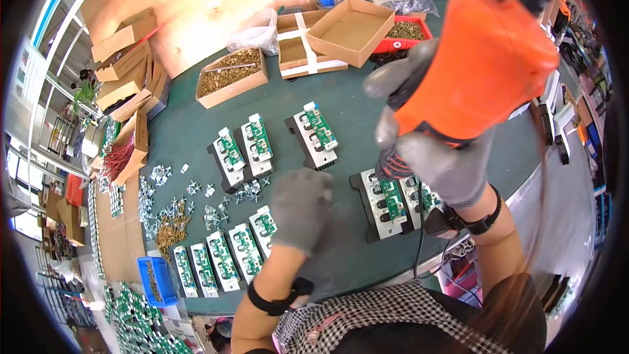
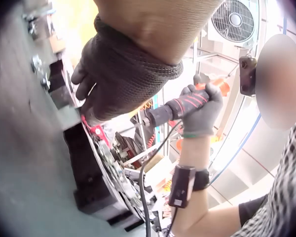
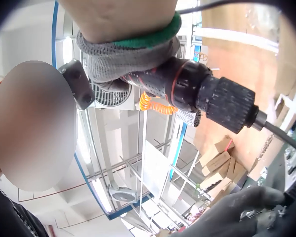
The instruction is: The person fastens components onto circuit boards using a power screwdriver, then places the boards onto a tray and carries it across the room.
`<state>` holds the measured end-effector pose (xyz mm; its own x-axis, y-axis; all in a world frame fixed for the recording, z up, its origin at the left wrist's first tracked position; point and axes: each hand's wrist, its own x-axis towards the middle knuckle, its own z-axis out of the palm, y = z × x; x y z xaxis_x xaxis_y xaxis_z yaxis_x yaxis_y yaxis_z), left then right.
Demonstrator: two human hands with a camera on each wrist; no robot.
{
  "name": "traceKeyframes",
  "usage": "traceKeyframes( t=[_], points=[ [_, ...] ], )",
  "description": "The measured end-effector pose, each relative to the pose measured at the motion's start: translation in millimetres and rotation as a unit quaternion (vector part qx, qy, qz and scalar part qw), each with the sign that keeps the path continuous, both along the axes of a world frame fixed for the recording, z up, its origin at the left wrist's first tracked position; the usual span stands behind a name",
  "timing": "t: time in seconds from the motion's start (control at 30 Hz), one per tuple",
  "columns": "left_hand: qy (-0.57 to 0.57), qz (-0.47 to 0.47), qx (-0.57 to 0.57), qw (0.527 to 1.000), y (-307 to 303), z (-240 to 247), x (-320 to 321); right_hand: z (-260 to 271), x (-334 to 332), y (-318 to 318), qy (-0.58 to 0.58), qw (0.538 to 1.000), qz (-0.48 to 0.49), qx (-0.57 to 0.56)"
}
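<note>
Green bench mat (image 1: 354, 105). Orange electric screwdriver (image 1: 485, 59) held up over the heat-sink board assembly (image 1: 393, 203), with the right hand (image 1: 445, 164) wrapped round its grip. Beside the assembly, the left hand (image 1: 301, 210) is curled on the mat; whether it holds anything, cannot tell. Risk: the bit skids off a screw and gouges the board or catches those fingers. The right wrist view shows the chuck (image 3: 227, 101); the head view hides it.

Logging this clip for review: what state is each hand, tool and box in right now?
Power screwdriver: held up above the table.
Right hand: gripping the power screwdriver.
Left hand: down at the table, fingers bent; grip unclear.
Flat cardboard box: open, empty.
Box of screws: open, filled.
Row of circuit boards: lying flat, side by side.
</note>
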<state>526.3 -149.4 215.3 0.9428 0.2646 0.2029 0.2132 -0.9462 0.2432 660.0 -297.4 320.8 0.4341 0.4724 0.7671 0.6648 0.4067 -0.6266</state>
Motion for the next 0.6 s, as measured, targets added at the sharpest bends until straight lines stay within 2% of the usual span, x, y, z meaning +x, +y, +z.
traceKeyframes(
  t=[0.1,0.2,0.23,0.27,0.3,0.33,0.37,0.47,0.6],
  points=[
    [0.086,0.055,0.139,0.985,38.0,-18.6,-7.3,5.3,-11.5,-7.1,0.09,0.996,0.011,0.01],
    [0.083,0.047,0.157,0.983,38.5,-23.5,-7.6,6.2,-15.9,-12.5,0.099,0.995,-0.011,-0.019],
    [0.038,0.039,0.112,0.992,31.2,-22.8,-9.2,5.3,-16.2,-14.5,0.1,0.995,-0.011,-0.019],
    [0.025,0.027,-0.08,0.996,22.3,-13.2,-9.2,2.9,-14.2,-17.5,0.096,0.995,0.001,-0.002],
    [0.015,0.014,-0.272,0.962,12.6,-2.8,-10.7,2.3,-14.6,-20.4,0.115,0.993,0.021,0.027],
    [0.005,0.003,-0.455,0.891,6.2,0.6,-12.2,1.4,-15.1,-23.3,0.132,0.989,0.041,0.056],
    [0.021,-0.064,-0.555,0.829,5.3,-6.5,-9.9,3.8,-17.4,-25.2,0.168,0.978,0.07,0.098],
    [0.046,-0.078,-0.736,0.671,-12.2,-9.7,-10.8,2.7,-21.1,-28.1,0.217,0.95,0.137,0.18],
    [0.055,-0.124,-0.771,0.622,-22.1,-21.7,-8.8,12.8,-29.6,-41.7,0.25,0.946,0.145,0.149]
  ],
)
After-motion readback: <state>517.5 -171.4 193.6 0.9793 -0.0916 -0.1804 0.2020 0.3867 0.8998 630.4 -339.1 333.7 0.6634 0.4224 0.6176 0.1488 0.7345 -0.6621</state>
